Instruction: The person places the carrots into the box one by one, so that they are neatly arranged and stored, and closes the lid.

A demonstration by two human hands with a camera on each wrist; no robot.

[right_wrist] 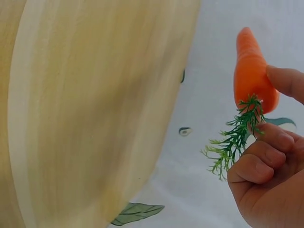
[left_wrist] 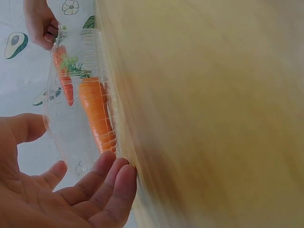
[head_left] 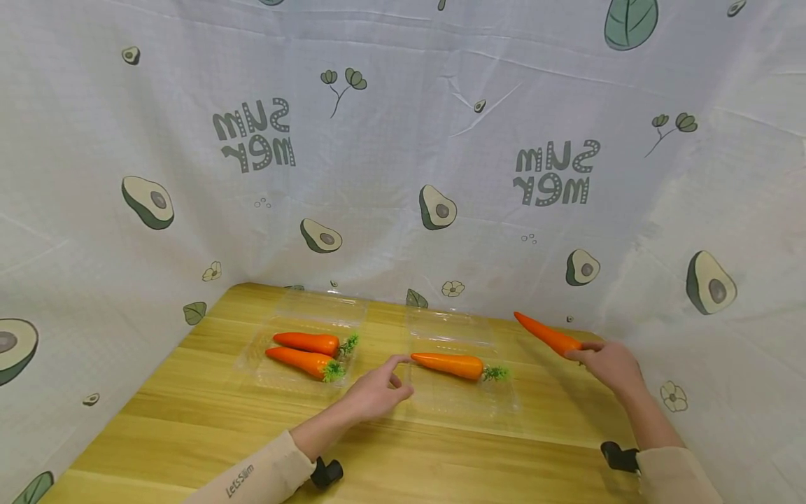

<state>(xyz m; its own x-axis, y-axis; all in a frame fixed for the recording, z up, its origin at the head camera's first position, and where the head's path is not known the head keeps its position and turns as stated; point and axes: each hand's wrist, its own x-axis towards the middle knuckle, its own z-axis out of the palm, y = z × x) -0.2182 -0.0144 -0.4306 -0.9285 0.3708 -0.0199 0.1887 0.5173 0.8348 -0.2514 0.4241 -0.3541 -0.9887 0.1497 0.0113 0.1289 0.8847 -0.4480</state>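
My right hand (head_left: 609, 365) pinches an orange carrot (head_left: 546, 333) by its thick end, raised above the right part of the table. In the right wrist view, green leaves (right_wrist: 237, 135) hang from that carrot (right_wrist: 255, 76) beside the fingers. My left hand (head_left: 378, 390) is at the left edge of a clear plastic box (head_left: 460, 406), its fingers loosely spread with nothing gripped. One carrot (head_left: 450, 365) with a green top lies in this box, tip toward the left hand. The left wrist view shows the thumb (left_wrist: 31, 127) by the box's clear wall.
Farther left stands another open clear plastic box (head_left: 264, 378) holding two carrots (head_left: 308, 342), side by side. Both lids lean back toward a white printed curtain (head_left: 390, 154), which surrounds the wooden table (head_left: 403, 462) at the back and sides.
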